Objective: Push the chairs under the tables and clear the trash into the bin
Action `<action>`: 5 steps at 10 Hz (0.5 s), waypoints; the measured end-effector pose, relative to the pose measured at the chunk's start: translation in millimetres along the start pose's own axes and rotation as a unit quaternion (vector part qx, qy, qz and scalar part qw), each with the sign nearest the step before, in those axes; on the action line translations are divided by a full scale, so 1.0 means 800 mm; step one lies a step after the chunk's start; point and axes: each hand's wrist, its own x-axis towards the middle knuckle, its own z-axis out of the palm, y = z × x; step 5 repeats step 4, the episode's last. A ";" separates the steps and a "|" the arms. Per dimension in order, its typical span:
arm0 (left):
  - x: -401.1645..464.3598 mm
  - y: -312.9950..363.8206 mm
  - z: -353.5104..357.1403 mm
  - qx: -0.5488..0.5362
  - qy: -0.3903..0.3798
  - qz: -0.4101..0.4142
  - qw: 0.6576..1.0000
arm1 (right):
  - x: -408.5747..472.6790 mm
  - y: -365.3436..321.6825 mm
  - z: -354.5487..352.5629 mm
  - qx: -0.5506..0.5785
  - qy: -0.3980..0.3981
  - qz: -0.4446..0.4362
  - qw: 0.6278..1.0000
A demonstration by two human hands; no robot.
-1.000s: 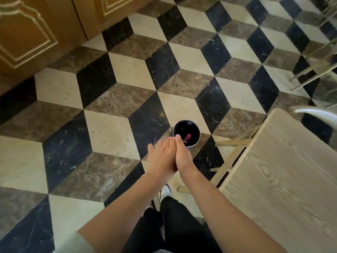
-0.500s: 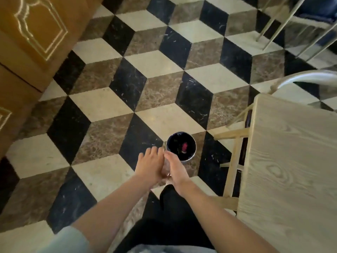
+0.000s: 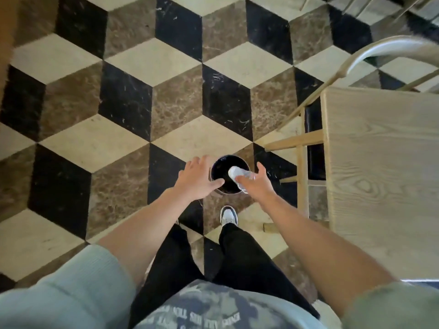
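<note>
A small round bin (image 3: 219, 166) with a black liner stands on the floor just ahead of my feet. My right hand (image 3: 257, 186) hovers over its right rim, and a clear plastic bottle (image 3: 235, 173) with a white cap lies under the thumb, its cap end pointing over the bin's mouth; the fingers are spread. My left hand (image 3: 198, 180) is held flat and open over the bin's left rim, holding nothing. At the right is a light wooden table (image 3: 380, 174), with a chair's curved back (image 3: 384, 47) beyond its far edge.
The floor is a black, cream and brown cube-pattern marble (image 3: 152, 105). A wooden leg frame (image 3: 301, 143) sticks out under the table's left edge, close to the bin. More metal chair legs (image 3: 370, 5) show at the top right.
My hands were pressed together just short of the bin; now they have parted and moved over it, and the bottle shows at my right hand. The view has tilted down.
</note>
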 end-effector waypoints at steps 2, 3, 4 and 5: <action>0.006 -0.094 -0.066 0.028 -0.008 0.013 0.999 | 0.000 -0.004 0.021 0.133 0.103 0.092 0.982; 0.016 -0.133 -0.103 0.031 -0.010 0.010 0.999 | -0.013 -0.008 0.023 0.175 0.118 0.095 0.973; 0.037 -0.119 -0.140 0.015 0.009 0.034 0.999 | -0.028 -0.009 0.022 0.182 0.117 0.087 0.972; 0.037 -0.119 -0.140 0.015 0.009 0.034 0.999 | -0.028 -0.009 0.022 0.182 0.117 0.087 0.972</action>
